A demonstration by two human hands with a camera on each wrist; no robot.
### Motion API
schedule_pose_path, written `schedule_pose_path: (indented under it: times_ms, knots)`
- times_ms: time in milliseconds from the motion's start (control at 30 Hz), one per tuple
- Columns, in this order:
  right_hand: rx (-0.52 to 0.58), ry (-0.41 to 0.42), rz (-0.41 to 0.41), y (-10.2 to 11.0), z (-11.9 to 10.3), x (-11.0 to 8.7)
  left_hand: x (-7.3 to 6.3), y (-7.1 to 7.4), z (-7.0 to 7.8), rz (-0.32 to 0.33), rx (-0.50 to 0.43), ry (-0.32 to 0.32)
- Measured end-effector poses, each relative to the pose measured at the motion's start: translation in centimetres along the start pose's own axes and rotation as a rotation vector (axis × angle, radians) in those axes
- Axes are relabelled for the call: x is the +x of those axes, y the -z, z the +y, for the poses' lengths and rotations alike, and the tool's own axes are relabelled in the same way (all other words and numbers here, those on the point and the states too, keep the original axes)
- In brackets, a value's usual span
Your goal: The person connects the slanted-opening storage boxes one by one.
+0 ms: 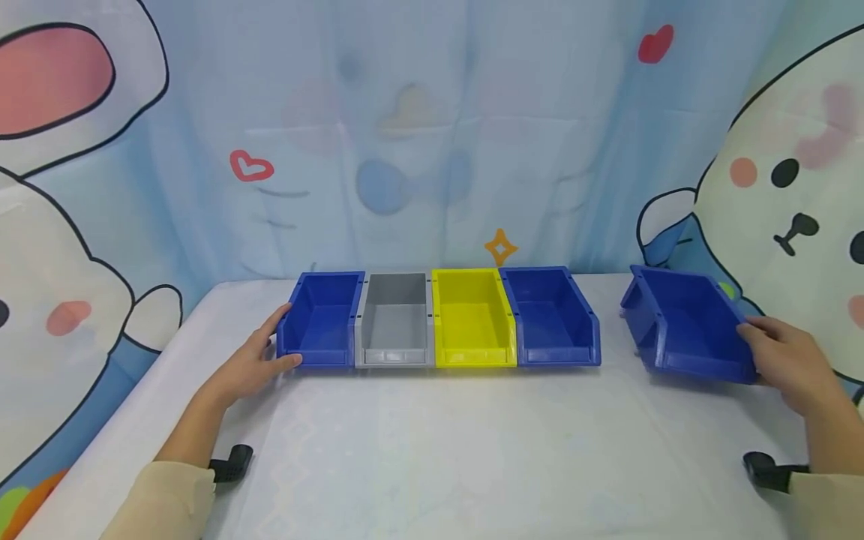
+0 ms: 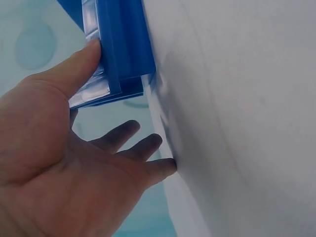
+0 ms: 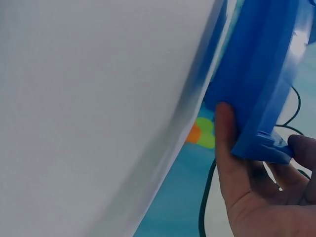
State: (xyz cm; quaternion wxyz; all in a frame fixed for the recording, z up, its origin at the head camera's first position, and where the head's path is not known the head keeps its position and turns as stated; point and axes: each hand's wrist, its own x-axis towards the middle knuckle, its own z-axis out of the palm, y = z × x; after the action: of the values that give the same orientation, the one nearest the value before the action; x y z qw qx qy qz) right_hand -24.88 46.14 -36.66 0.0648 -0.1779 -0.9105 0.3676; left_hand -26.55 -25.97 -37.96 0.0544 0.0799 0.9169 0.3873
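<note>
A row of bins stands side by side on the white table: a blue bin [image 1: 322, 319] at the left end, then a grey bin [image 1: 395, 322], a yellow bin [image 1: 475, 319] and another blue bin [image 1: 550, 319]. My left hand [image 1: 251, 366] spans the side of the left-end bin, thumb [image 2: 81, 66] against its front lip, other fingers fairly straight. Apart from the row, at the right, a separate blue bin [image 1: 695, 326] sits tilted in my right hand [image 1: 790, 364]. That hand pinches its front right corner, thumb on the rim and fingers [image 3: 229, 148] underneath.
A white cloth covers the table [image 1: 432, 457]. Behind it hangs a light blue curtain [image 1: 432, 150] with cartoon animals and hearts. A dark cable [image 3: 205, 202] runs past the table's right side in the right wrist view.
</note>
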Motion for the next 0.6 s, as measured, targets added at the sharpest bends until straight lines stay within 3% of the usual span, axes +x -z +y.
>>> schedule_pose_path:
  times_ms: [433, 600]
  knots:
    - [0.092, 0.066, -0.024, 0.3, -3.3, -0.8, 0.2, 0.1, 0.1, -0.007, 0.017, 0.046]
    - [0.136, 0.097, -0.057, 0.0, -4.5, -1.1, 0.2, 0.1, 0.3, -0.014, 0.001, 0.034]
